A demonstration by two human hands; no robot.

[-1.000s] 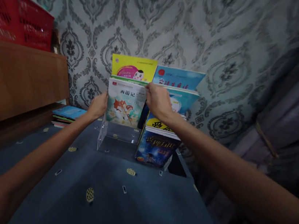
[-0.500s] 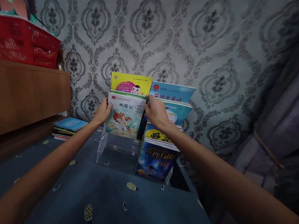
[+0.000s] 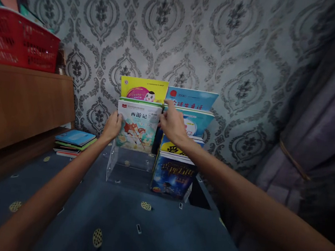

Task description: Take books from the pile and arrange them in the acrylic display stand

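A pale children's book [image 3: 137, 129] with a fox-like figure on its cover stands in the middle tier of a clear stepped stand [image 3: 111, 164]. My left hand [image 3: 113, 125] is closed on its left edge, thumb in front. At its right edge, my right hand [image 3: 174, 123] has curled fingers, with the index finger raised by the top corner. Behind rises a yellow book [image 3: 160, 89]. To the right are a blue book [image 3: 194, 98], a teal book [image 3: 203, 120] and, lowest in front, a dark blue book [image 3: 173, 177]. My right hand and forearm partly cover that column.
Several thin books lie in a stack [image 3: 75, 138] on the left of the blue patterned cloth [image 3: 120, 226]. A wooden cabinet [image 3: 22, 102] carries a red basket [image 3: 21, 40]. Patterned wallpaper is close behind the stand; a grey curtain [image 3: 307, 119] hangs at right.
The whole view has shifted slightly, so the stand appears a little farther left and higher. My right index finger has lifted a little. Both hands remain at the pale book's edges.
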